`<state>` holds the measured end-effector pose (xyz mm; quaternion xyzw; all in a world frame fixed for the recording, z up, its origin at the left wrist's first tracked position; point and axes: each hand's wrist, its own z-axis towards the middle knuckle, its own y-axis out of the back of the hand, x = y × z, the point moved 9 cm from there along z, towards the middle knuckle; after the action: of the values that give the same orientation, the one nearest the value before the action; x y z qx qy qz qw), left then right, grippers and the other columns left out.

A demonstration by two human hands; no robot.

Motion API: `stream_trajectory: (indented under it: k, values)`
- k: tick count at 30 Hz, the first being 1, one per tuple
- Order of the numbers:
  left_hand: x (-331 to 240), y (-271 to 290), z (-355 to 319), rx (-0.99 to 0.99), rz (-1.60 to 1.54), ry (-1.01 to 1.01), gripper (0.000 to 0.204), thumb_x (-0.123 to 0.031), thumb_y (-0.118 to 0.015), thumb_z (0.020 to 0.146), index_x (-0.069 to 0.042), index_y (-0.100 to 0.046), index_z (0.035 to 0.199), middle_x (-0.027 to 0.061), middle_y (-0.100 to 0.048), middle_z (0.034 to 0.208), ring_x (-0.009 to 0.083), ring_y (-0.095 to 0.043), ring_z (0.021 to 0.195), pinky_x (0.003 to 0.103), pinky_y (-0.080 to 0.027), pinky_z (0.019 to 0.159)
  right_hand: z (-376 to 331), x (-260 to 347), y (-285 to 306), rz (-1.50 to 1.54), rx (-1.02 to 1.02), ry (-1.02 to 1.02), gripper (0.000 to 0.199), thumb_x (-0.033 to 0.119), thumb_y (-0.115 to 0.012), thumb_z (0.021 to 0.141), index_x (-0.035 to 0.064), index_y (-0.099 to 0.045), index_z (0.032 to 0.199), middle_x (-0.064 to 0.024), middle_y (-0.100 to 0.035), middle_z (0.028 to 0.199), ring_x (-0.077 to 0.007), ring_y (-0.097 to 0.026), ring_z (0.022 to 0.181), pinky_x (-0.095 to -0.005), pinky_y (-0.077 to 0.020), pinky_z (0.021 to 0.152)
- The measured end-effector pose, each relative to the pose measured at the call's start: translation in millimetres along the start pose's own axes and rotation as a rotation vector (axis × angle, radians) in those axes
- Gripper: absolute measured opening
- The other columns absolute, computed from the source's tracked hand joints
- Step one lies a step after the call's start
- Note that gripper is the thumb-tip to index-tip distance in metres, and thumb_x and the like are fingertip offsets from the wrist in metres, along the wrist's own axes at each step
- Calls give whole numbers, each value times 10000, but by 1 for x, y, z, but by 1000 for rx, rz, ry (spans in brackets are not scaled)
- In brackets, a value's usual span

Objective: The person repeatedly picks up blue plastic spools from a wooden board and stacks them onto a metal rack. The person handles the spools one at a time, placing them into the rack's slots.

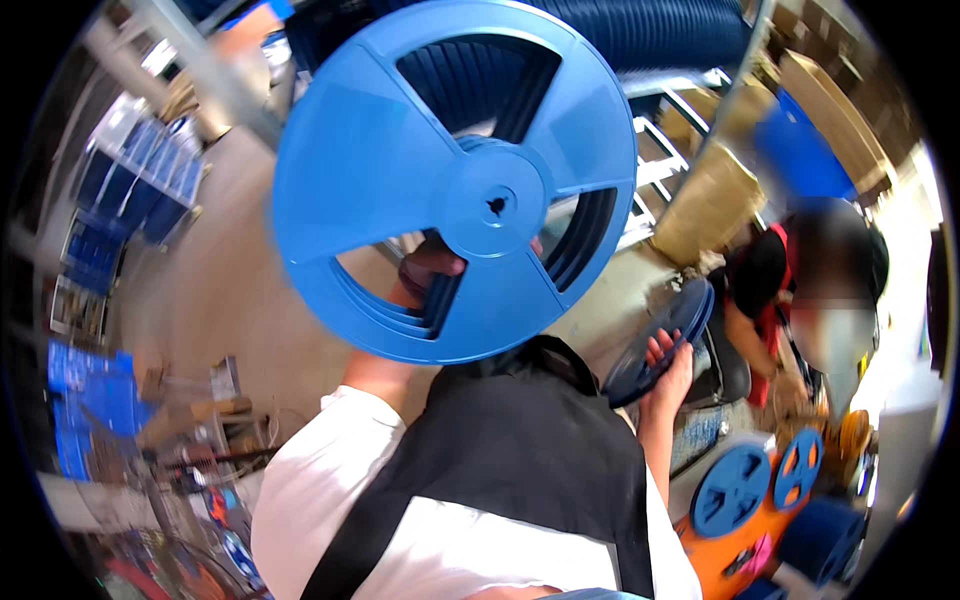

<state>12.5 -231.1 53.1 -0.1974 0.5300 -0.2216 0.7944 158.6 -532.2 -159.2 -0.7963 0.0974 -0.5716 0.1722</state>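
A stack of large blue plastic reels (350, 180) fills the upper middle, its round face with three wide cutouts and a small centre hole. My left hand (432, 264) grips the stack from behind, with its fingers showing through a cutout beside the hub; the rest of the hand is hidden. Lower down at the right, my right hand (670, 372) is closed on the edge of a smaller-looking dark blue reel (692, 312), seen nearly edge-on. There seems to be more than one disc there. The two hands are well apart.
Rows of dark blue reels (650, 35) lie on a metal rack ahead. At right a co-worker (752, 285) bends near an orange surface (705, 555) bearing blue reels (733, 490). Blue crates (140, 175) stand at left, and cardboard (710, 200) leans by the rack.
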Motion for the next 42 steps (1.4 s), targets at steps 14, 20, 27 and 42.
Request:
stream_trajectory:
  k: [14,20,27,42]
  values:
    - [-83,52,-116,-787,591,-229,440,-285,-735,759,-57,-530,1073,70,-566,967,188,-542,896,335,-449,797,21,-48,-56,-125,177,-55,401,407,-433,980,55,-536,1141,-109,-662,875,-182,-645,691,-302,-527,628]
    - [-93,95,-83,-819,695,-228,298,-303,-721,778,-97,-579,939,1,-559,848,122,-517,793,300,-433,711,19,-58,-69,-94,183,-90,377,394,-435,983,61,-538,1127,-108,-662,867,-176,-641,682,-291,-518,607]
    - [-147,109,-15,-959,536,-294,238,-221,-753,741,-116,-629,916,-12,-599,798,122,-589,712,270,-505,622,22,-67,-68,-84,124,-83,389,402,-445,978,56,-526,1136,-108,-657,852,-175,-638,668,-292,-520,590]
    - [-160,157,11,-946,487,-271,299,-274,-782,686,-171,-612,910,-42,-552,747,118,-577,692,294,-502,627,44,-58,-82,-97,64,-47,383,412,-440,978,61,-510,1115,-94,-646,862,-168,-633,665,-273,-504,578]
